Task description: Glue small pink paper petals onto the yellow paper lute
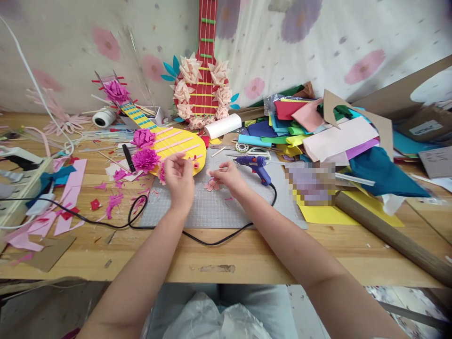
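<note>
My left hand (179, 179) is closed, fingers curled, over the lower edge of a yellow paper guitar (176, 146). What its fingertips hold, if anything, I cannot make out. Small red pieces (195, 163) show on the guitar just past those fingers. A pale pink paper petal (209, 173) is pinched in my right hand (229, 176), above the grey cutting mat (208, 212). Beneath that hand lie more pink paper petals (212, 185). Magenta paper flowers (145, 160) decorate the guitar's left side. A blue glue gun (256, 165) rests just right of my right hand.
A red paper guitar (203, 96) with pale flowers stands at the back. Coloured paper (282, 122) is heaped at right, beside a brown tube (381, 230). The glue gun's black cord (212, 243) crosses the mat's front. Pink scraps (70, 197) lie left.
</note>
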A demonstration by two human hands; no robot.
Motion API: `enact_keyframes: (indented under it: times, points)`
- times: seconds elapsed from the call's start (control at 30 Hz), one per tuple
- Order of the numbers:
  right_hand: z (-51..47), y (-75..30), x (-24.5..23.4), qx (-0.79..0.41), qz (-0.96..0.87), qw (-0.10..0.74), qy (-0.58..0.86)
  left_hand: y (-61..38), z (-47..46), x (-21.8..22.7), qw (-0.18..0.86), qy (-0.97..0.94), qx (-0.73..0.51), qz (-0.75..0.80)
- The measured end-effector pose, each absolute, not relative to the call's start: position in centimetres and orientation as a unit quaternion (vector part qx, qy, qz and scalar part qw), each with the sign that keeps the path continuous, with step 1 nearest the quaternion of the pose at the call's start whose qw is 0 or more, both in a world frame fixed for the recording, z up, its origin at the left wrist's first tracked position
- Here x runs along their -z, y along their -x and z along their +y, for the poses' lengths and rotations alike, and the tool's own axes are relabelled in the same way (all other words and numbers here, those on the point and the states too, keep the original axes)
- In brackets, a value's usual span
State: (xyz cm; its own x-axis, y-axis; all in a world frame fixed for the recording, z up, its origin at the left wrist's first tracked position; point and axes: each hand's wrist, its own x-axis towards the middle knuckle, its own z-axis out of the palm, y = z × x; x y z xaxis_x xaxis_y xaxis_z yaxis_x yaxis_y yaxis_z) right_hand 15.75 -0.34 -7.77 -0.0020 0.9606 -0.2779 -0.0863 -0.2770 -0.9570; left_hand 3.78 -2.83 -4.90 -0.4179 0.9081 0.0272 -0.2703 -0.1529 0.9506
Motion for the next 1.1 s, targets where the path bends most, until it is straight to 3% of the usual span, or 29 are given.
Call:
enact_keyframes:
  times: [0.07, 0.13, 0.33, 0.5, 0.77, 1.1]
  points:
    - [-0.3, -15.3, 7.6, -0.609, -0.397, 0.401, 0.557, -2.0, -1.8, 3.7, 0.274, -0.422, -0.709, 0.494]
    - [-0.1, -14.5, 7.4, -0.603, -0.394, 0.376, 0.582, -0.3, -0.7, 2.6, 0.177, -0.532, -0.644, 0.521]
    - [0.9, -13.1, 7.0, -0.608, -0.365, 0.353, 0.610, 2.2, 0.1, 2.3, 0.011, -0.795, -0.272, 0.543]
    - [1.2, -13.0, 6.9, -0.622, -0.358, 0.362, 0.596, 1.9, 0.0, 3.7, -0.026, -0.845, -0.136, 0.517]
    - [1.3, -12.7, 6.2, -0.610, -0.361, 0.325, 0.626, 1.4, 1.1, 4.1, -0.036, -0.849, -0.117, 0.514]
    - [1.9, -12.6, 8.0, -0.642, -0.347, 0.345, 0.591, 1.2, 2.0, 3.9, -0.056, -0.856, -0.122, 0.499]
